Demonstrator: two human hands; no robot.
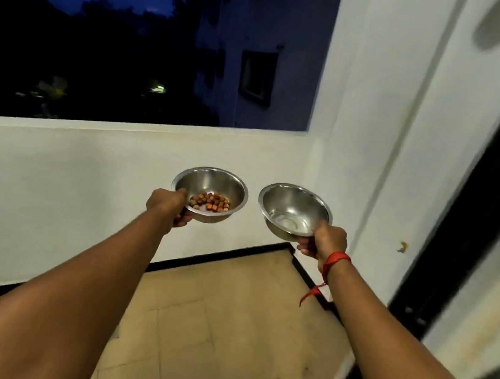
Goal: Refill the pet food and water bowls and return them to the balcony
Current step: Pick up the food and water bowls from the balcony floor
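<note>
My left hand (pixel 168 207) grips the near rim of a steel food bowl (pixel 226 185) that holds a small heap of brown and orange kibble (pixel 211 201). My right hand (pixel 326 241), with a red thread round the wrist, grips the near rim of a second steel bowl (pixel 292 204); clear water seems to lie in its bottom. Both bowls are held out side by side, level, in the air above the balcony floor, a small gap between them.
Beige floor tiles (pixel 218 333) with a black skirting lie below. A white parapet wall (pixel 60 190) runs across the front, with dark sky and a building beyond. A white side wall (pixel 368 126) and a black door frame (pixel 467 225) stand on the right.
</note>
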